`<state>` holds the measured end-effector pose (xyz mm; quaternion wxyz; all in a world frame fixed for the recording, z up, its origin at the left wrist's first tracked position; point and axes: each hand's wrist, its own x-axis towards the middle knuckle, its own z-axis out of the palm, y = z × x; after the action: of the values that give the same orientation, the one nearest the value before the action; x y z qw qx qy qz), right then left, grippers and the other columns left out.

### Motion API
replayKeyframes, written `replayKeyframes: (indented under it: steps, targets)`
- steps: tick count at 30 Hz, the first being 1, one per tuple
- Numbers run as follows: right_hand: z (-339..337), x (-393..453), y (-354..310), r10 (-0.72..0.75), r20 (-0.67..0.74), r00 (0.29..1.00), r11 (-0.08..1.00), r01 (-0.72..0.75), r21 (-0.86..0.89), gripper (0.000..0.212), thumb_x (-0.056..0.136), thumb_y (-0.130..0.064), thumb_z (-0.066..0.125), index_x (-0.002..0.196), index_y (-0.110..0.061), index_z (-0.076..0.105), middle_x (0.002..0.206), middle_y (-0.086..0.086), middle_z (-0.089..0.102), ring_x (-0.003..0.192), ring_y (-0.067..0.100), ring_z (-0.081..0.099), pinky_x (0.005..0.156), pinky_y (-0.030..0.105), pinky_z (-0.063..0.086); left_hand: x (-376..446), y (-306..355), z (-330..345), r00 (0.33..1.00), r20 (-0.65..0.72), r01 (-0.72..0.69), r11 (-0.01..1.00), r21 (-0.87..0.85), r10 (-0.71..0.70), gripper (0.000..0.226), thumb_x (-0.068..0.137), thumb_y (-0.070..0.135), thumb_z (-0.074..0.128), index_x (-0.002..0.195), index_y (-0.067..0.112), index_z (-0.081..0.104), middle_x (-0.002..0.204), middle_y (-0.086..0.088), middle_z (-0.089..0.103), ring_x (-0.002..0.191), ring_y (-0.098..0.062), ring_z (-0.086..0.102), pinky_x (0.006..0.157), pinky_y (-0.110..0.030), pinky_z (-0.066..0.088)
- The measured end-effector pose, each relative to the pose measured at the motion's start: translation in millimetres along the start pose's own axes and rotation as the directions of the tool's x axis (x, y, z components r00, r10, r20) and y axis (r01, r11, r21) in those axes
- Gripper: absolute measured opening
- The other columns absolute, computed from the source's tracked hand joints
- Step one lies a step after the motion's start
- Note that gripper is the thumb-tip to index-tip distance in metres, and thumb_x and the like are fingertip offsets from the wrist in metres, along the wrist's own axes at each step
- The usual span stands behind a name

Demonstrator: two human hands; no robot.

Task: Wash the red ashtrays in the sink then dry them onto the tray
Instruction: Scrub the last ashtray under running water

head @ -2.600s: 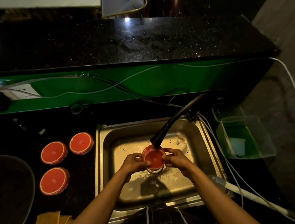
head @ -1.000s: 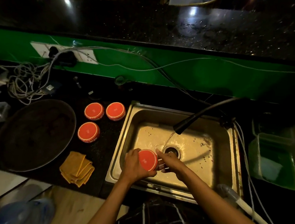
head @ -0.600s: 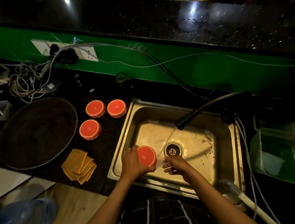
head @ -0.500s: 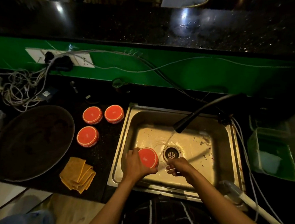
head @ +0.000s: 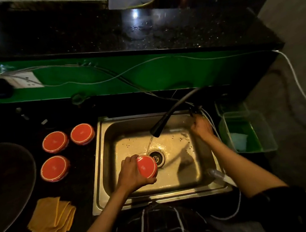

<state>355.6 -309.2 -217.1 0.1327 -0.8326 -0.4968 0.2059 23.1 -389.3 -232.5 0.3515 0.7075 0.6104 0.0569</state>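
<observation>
My left hand (head: 133,175) wraps fingers round red ashtray (head: 147,166), holding it tilted over sink (head: 104,157) basin, just left of drain (head: 157,156). My right hand (head: 201,128) up at back right sink corner by faucet (head: 168,114) base; cannot tell what it grasps. Water runs from spout toward drain. Three more ashtrays (head: 54,142) (head: 82,134) (head: 54,168) on counter left of sink, apart. Dark round tray (head: 10,183) farther left. Folded yellow cloth (head: 52,217) near counter front.
</observation>
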Motion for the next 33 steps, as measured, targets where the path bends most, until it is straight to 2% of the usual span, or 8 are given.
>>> replayKeyframes:
  steps: [3,5,7,14,24,29,31,33]
  targets:
    - [-5,39,2,-0.082,0.085,0.993,0.978,0.097,-0.184,0.047,0.091,-0.008,0.053,0.138,-0.013,0.049,0.139,0.019,0.053,0.124,0.038,0.053,0.096,0.04,0.047,-1,4,-1,1.0,-0.014,0.005,1.0,-0.011,-0.005,0.114,0.043,0.072,0.084,0.137,0.023,0.04,0.129,0.001,0.048,0.116,-0.016,0.046,0.088,-0.027,0.045]
    - [-4,58,-2,-0.118,0.183,0.976,0.929,0.174,-0.326,0.064,0.089,-0.008,0.055,0.15,-0.015,0.035,0.156,0.013,0.035,0.138,0.038,0.039,0.111,0.043,0.038,-2,5,-2,0.999,-0.035,0.023,1.0,-0.013,-0.023,0.116,0.043,0.073,0.083,0.137,0.024,0.038,0.131,0.001,0.047,0.118,-0.016,0.046,0.09,-0.03,0.048]
    - [-2,74,-8,-0.15,0.234,0.961,0.85,0.246,-0.466,0.071,0.087,-0.01,0.059,0.152,-0.013,0.029,0.16,0.01,0.027,0.142,0.035,0.033,0.115,0.042,0.032,-3,5,-2,0.998,-0.046,0.045,0.999,-0.01,-0.046,0.117,0.043,0.073,0.083,0.139,0.025,0.036,0.133,0.002,0.045,0.12,-0.016,0.045,0.091,-0.031,0.048]
    - [6,99,-10,-0.168,0.337,0.927,0.599,0.367,-0.711,0.045,0.094,-0.022,0.046,0.137,-0.007,0.045,0.144,0.015,0.046,0.133,0.033,0.042,0.107,0.043,0.037,-6,11,5,0.991,-0.065,0.113,0.993,-0.022,-0.115,0.119,0.043,0.073,0.083,0.141,0.025,0.034,0.135,0.002,0.044,0.122,-0.016,0.045,0.092,-0.031,0.048]
    - [6,69,8,-0.23,0.357,0.905,0.326,0.417,-0.848,0.037,0.094,-0.017,0.046,0.129,-0.006,0.054,0.131,0.015,0.05,0.121,0.029,0.047,0.103,0.039,0.038,-10,23,14,0.988,-0.078,0.133,0.991,-0.025,-0.135,0.122,0.039,0.077,0.08,0.14,0.026,0.035,0.133,0.002,0.046,0.12,-0.018,0.047,0.092,-0.036,0.051]
    - [5,59,6,-0.185,0.343,0.921,0.288,0.384,-0.877,0.03,0.097,-0.021,0.041,0.117,-0.015,0.062,0.118,0.009,0.057,0.112,0.025,0.052,0.1,0.035,0.039,-12,20,11,0.989,-0.084,0.122,0.992,-0.013,-0.123,0.122,0.04,0.076,0.081,0.141,0.026,0.034,0.136,0.001,0.045,0.123,-0.019,0.045,0.094,-0.036,0.05]
    - [5,57,6,-0.143,0.352,0.925,0.323,0.38,-0.867,0.031,0.095,-0.022,0.041,0.117,-0.016,0.063,0.117,0.007,0.059,0.11,0.024,0.054,0.099,0.035,0.041,-13,19,11,0.99,-0.084,0.116,0.993,-0.016,-0.117,0.122,0.04,0.076,0.081,0.14,0.026,0.034,0.136,0.001,0.044,0.123,-0.019,0.045,0.094,-0.036,0.05]
    - [5,57,6,-0.095,0.353,0.931,0.432,0.358,-0.828,0.031,0.095,-0.022,0.041,0.116,-0.017,0.064,0.114,0.006,0.06,0.106,0.023,0.055,0.097,0.033,0.043,-14,18,10,0.991,-0.083,0.105,0.994,-0.022,-0.107,0.121,0.041,0.074,0.082,0.141,0.025,0.034,0.136,0.001,0.044,0.123,-0.018,0.045,0.094,-0.034,0.049]
